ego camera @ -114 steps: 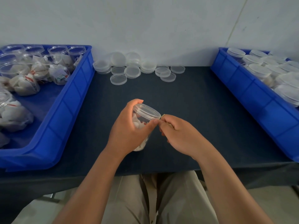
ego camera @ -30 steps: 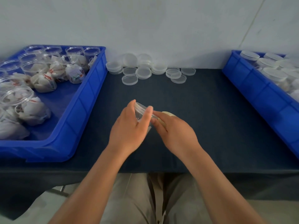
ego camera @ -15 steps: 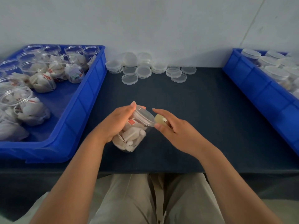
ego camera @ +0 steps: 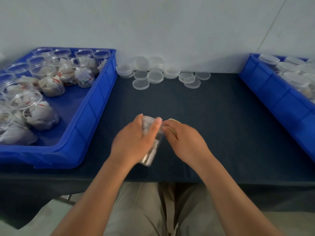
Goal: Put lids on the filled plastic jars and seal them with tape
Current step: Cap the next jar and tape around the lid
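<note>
The left blue bin (ego camera: 95,106) sits left of the jar (ego camera: 152,147) and holds open filled jars (ego camera: 44,82) without lids. The left hand (ego camera: 134,142) wraps the jar body above the desk (ego camera: 213,116), fingers closed around its wall. The jar lies tilted: its long axis runs from the base, near the desk edge, up and away to the lid (ego camera: 149,119). The right hand (ego camera: 185,142), just right of the jar, pinches at the lid rim; a tape roll (ego camera: 173,120) shows behind its fingers. Motion blur hides the tape strip itself. Loose lids (ego camera: 148,77) lie beyond the jar. The right blue bin (ego camera: 276,99) holds lidded jars (ego camera: 296,79).

Judgement: the jar is light, thin-walled and smooth. Grip the mid-body gently to avoid flexing.
</note>
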`<state>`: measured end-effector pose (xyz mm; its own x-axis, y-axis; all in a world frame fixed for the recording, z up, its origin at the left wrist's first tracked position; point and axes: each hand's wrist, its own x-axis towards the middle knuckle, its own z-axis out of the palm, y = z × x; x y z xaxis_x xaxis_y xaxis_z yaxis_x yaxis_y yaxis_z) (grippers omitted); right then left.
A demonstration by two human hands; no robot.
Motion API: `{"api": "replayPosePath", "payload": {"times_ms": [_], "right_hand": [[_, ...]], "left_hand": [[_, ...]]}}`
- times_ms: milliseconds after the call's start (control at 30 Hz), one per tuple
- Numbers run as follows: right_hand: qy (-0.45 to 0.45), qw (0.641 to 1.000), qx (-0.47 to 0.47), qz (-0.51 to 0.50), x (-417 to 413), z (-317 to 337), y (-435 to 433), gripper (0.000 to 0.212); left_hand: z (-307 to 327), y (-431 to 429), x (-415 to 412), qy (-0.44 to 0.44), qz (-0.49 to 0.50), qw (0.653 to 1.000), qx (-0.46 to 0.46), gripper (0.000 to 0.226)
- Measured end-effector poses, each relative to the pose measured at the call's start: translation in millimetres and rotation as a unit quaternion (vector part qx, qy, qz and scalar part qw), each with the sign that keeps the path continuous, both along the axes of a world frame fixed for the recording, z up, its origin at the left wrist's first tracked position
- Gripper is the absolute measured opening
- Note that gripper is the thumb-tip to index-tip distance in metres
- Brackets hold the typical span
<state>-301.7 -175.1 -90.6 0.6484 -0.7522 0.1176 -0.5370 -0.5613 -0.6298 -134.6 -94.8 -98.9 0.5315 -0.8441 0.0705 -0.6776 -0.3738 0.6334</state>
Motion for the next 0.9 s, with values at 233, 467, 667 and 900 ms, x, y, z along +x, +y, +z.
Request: {"api": "replayPosePath", "payload": {"times_ms": [233, 467, 667, 900], "right_hand": [[-0.012, 1.0, 0.028, -0.002, -11, 9, -9, 0.037], [0.064, 0.995, 0.069, 0.038, -47, 25, -33, 0.049], [0.101, 0.992, 0.067, 0.028, -51, 16, -33, 0.048], [0.096, 0.988, 0.105, 0.061, -27, 6, -33, 0.057]], "left_hand": [[-5, -4, -5, 0.198, -0.018, 0.977, -0.072, 0.069], [-3, -1, -4, 0.257, -0.022, 0.961, -0.102, 0.059], [-11, 2, 3, 0.268, -0.029, 0.955, -0.124, 0.062], [-26, -6, 18, 0.364, -0.077, 0.918, -0.139, 0.057]]}}
